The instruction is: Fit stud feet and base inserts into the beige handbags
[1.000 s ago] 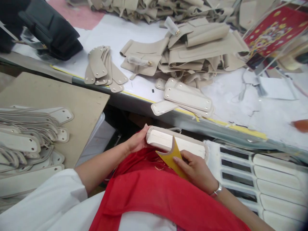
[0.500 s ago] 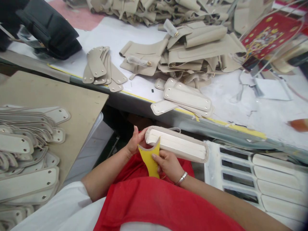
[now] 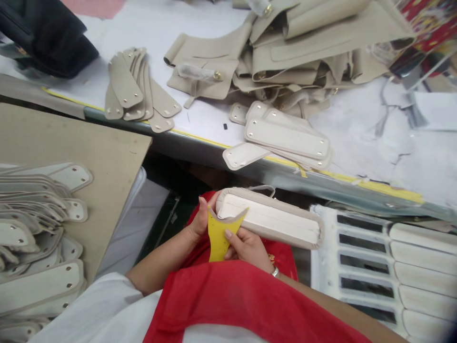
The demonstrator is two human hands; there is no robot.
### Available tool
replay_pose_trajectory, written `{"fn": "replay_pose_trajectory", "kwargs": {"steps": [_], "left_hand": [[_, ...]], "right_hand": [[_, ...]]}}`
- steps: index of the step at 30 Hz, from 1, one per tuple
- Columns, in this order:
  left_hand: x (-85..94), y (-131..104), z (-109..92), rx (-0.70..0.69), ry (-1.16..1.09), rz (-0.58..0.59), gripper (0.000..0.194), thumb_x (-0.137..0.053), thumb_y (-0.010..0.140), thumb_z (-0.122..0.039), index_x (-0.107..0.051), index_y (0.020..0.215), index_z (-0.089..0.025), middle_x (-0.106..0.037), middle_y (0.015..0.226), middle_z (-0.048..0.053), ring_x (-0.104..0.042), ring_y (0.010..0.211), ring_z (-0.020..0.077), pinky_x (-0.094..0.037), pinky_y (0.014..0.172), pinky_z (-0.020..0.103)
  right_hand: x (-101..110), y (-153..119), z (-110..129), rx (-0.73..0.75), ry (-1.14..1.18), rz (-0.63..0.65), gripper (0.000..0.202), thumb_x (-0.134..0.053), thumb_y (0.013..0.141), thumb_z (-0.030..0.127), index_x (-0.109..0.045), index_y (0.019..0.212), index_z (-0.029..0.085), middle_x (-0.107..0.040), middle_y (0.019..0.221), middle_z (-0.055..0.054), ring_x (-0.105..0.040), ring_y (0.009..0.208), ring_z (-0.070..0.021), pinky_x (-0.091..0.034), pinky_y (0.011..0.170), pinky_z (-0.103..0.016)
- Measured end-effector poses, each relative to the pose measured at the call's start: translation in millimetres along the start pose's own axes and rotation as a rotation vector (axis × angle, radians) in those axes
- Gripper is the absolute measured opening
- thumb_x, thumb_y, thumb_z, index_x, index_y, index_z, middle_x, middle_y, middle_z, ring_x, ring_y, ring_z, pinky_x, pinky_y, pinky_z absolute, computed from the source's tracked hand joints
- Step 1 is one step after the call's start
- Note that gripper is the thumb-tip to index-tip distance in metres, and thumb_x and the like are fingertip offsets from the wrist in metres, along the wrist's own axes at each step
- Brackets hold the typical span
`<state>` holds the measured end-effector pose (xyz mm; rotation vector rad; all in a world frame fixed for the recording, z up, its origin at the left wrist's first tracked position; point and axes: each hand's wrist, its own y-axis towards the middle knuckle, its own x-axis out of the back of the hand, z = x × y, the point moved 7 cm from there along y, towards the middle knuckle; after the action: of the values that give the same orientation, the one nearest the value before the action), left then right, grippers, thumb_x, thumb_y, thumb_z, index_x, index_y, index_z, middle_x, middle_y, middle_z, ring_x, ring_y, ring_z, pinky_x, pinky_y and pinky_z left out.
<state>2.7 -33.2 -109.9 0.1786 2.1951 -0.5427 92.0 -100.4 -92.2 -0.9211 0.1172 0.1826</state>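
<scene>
My left hand (image 3: pixel 202 220) grips the left end of a beige bag body (image 3: pixel 316 240), thumb up and fingers partly hidden behind it. The bag body lies on its side above my lap, its long white rounded-end panel (image 3: pixel 274 218) facing me and a thin loop on its far side. Between the thumb and fingers of my right hand (image 3: pixel 252 250) is a flat yellow template (image 3: pixel 218 236) with a concave top edge and small holes. Its two tips point away from me, overlapping the panel's left end; whether it touches the panel I cannot tell.
Ahead, the white table (image 3: pixel 143 28) bears beige straps (image 3: pixel 124 85), riveted strips (image 3: pixel 287 138) and a pile of bag pieces (image 3: pixel 314 52). A black bag (image 3: pixel 43 38) stands far left. More strips (image 3: pixel 39 286) cover a board (image 3: pixel 107 138) at left. A white slotted rack (image 3: pixel 324 267) holds pale panels at right.
The yellow template has turned slightly clockwise and shows more of its face. My view has shifted closer to the table. Both hands keep their holds.
</scene>
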Motion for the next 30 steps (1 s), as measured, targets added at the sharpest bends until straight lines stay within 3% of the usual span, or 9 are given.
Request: {"fn": "replay_pose_trajectory", "kwargs": {"steps": [10, 14, 18, 26, 30], "left_hand": [[15.0, 15.6, -7.8, 0.008, 0.098, -0.107, 0.078, -0.048, 0.068, -0.075, -0.052, 0.12, -0.017, -0.058, 0.121, 0.012, -0.046, 0.119, 0.0318, -0.037, 0.099, 0.042], [20.9, 13.8, -9.7, 0.055, 0.146, -0.119, 0.076, -0.047, 0.069, -0.074, -0.053, 0.12, -0.017, -0.059, 0.119, 0.011, -0.047, 0.119, 0.0306, -0.036, 0.1, 0.041], [23.6, 15.0, -11.9, 0.062, 0.238, -0.116, 0.07, -0.045, 0.074, -0.07, -0.053, 0.12, -0.017, -0.059, 0.118, 0.01, -0.047, 0.118, 0.0288, -0.034, 0.102, 0.039], [16.0, 19.4, -23.1, 0.005, 0.456, -0.101, 0.049, -0.048, 0.083, -0.056, -0.058, 0.111, -0.017, -0.061, 0.113, 0.006, -0.053, 0.108, 0.0226, -0.036, 0.098, 0.032], [8.2, 16.1, -30.2, -0.038, 0.581, -0.143, 0.043, -0.044, 0.086, -0.051, -0.06, 0.106, -0.016, -0.064, 0.102, 0.006, -0.057, 0.096, 0.0203, -0.039, 0.09, 0.03]], "right_hand": [[-10.0, 19.5, -6.8, -0.036, 0.214, 0.118, 0.056, -0.068, 0.061, 0.06, -0.067, 0.092, 0.014, -0.066, 0.066, -0.003, -0.059, 0.057, -0.0152, -0.046, 0.054, -0.025], [-14.3, 24.9, -12.3, -0.001, 0.238, 0.084, 0.058, -0.068, 0.059, 0.063, -0.068, 0.088, 0.013, -0.067, 0.072, -0.006, -0.061, 0.063, -0.0183, -0.049, 0.059, -0.028], [-13.9, 27.0, -17.5, -0.006, 0.185, 0.04, 0.063, -0.065, 0.056, 0.068, -0.067, 0.085, 0.012, -0.068, 0.073, -0.008, -0.06, 0.057, -0.0169, -0.047, 0.054, -0.027], [-8.5, 18.3, -3.8, -0.043, 0.203, 0.045, 0.061, -0.069, 0.053, 0.066, -0.066, 0.079, 0.011, -0.068, 0.07, -0.008, -0.061, 0.058, -0.0183, -0.049, 0.058, -0.029], [-3.1, 11.2, 3.6, -0.055, 0.18, 0.011, 0.058, -0.069, 0.052, 0.065, -0.065, 0.076, 0.012, -0.067, 0.064, -0.007, -0.061, 0.055, -0.0182, -0.046, 0.049, -0.025]]}}
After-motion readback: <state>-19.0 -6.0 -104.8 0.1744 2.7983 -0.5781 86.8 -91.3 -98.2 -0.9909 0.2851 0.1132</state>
